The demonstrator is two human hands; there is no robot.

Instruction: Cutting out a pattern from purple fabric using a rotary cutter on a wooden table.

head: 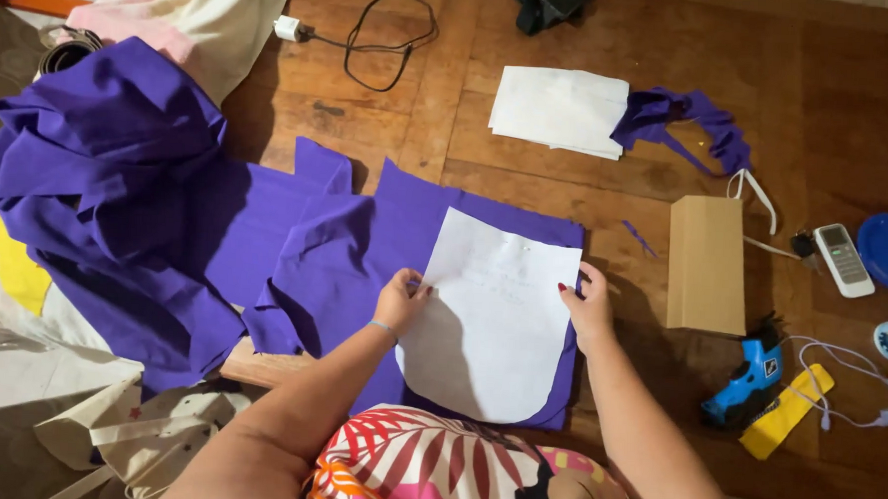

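Paper pattern (491,321) lies flat on purple cloth (334,265) at the frame's centre, on the wooden floor (528,153). The left hand (399,299) pinches its left edge; the right hand (588,306) seems to press its right edge, fingers curled.

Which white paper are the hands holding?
The big white paper with the rounded bottom, lying on the purple cloth. The left hand and right hand grip its sides. The other white papers lie untouched farther away on the floor.
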